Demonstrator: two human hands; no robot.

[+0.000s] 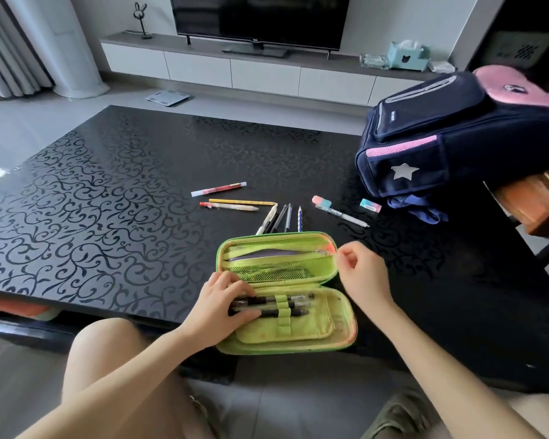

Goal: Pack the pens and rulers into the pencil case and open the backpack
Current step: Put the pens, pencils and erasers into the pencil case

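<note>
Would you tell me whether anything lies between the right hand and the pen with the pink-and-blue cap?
Nothing visible does. The right hand is by the pencil case at its right end, and only bare table shows between it and the capped pen lying beyond.

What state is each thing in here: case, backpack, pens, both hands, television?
Pencil case: open, lying flat on the table.
Black pens: tucked inside the case.
Other pens: loose on the table beyond the case.
Backpack: closed, at the table's right end.
Left hand: rests on the black pens.
Right hand: loosely curled, holding nothing, by the case's right end.
Television: screen dark.
</note>
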